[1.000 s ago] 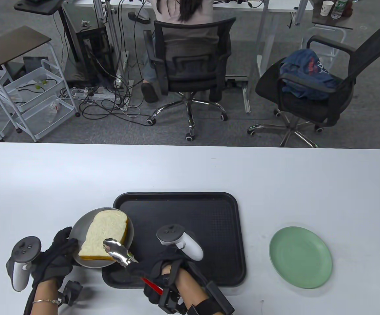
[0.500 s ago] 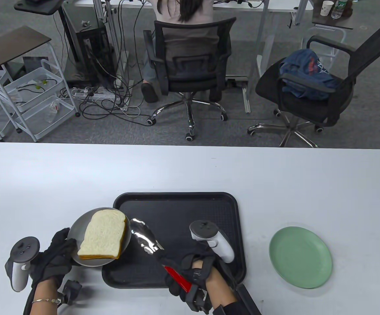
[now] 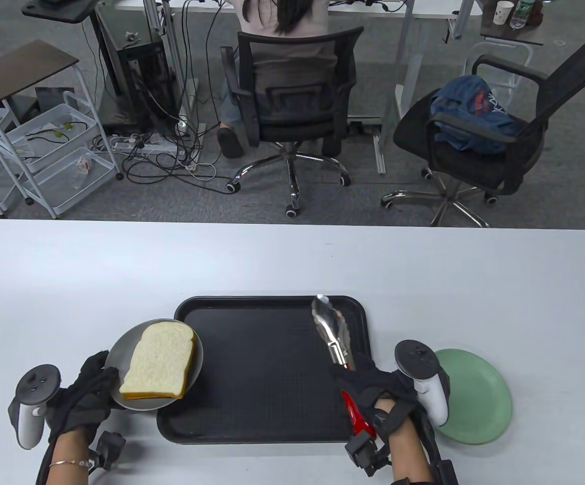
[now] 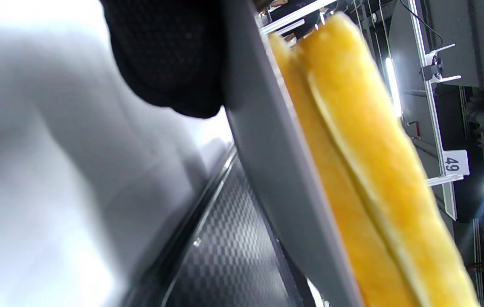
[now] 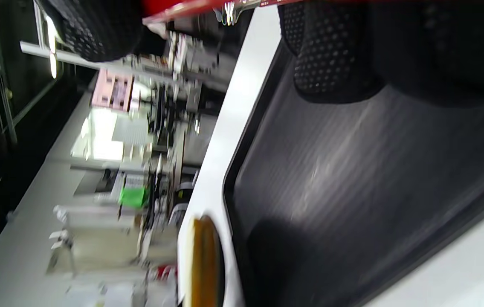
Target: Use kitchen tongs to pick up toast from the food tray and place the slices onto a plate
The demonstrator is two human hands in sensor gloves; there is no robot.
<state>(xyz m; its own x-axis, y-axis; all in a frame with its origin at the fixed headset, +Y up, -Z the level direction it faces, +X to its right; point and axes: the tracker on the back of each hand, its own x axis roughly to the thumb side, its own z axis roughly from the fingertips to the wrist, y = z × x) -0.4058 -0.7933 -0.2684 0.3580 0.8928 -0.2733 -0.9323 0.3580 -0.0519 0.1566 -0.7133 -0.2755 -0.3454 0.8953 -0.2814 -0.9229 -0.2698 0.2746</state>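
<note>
A grey plate [image 3: 199, 353] carries the toast [image 3: 158, 361], raised over the left rim of the black food tray [image 3: 272, 369]. My left hand [image 3: 93, 376] grips the plate at its left edge. In the left wrist view two stacked toast slices [image 4: 374, 170] show their yellow crust above the plate [image 4: 276, 149]. My right hand [image 3: 368, 384] grips the red handle of the steel tongs [image 3: 329, 326] over the tray's right side. The tongs' jaws lie close together and hold nothing. The tray [image 5: 352, 170] holds no toast.
A green plate [image 3: 474, 399] lies on the white table [image 3: 292, 257] right of the tray, partly hidden by my right hand's tracker [image 3: 421, 376]. Office chairs and a seated person are beyond the far table edge.
My right hand has swung the tongs away from the toast and across the tray to its right side. The toast stays on the grey plate. My left hand has barely moved.
</note>
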